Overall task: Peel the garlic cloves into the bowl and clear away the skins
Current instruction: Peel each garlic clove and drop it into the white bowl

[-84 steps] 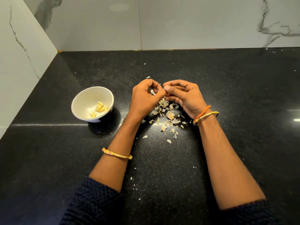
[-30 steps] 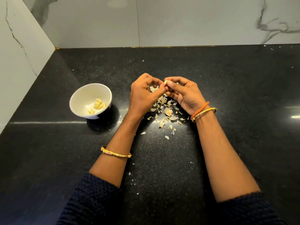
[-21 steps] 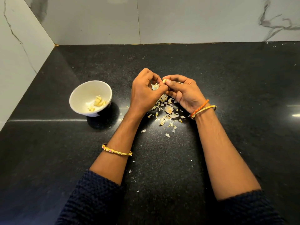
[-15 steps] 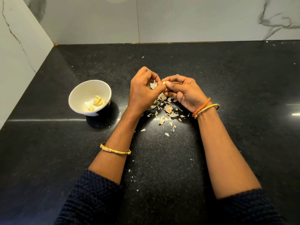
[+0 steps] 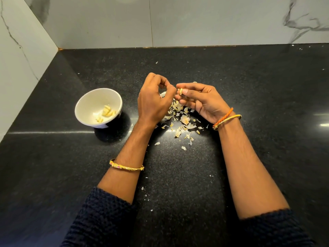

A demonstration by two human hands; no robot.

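Garlic clove [image 5: 180, 91] pinched in right hand [image 5: 199, 102]; left hand [image 5: 153, 102] curled beside, skins [image 5: 181, 120] beneath, bowl [image 5: 83, 111] left.

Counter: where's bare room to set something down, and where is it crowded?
Free: the right side of the counter beyond the right hand; the strip between hands and back wall; the near-left area in front of the bowl. Crowded: the garlic skins under and between both hands, left hand included.

Navy knit sleeves [image 5: 99, 216]; gold bangles [image 5: 127, 167]
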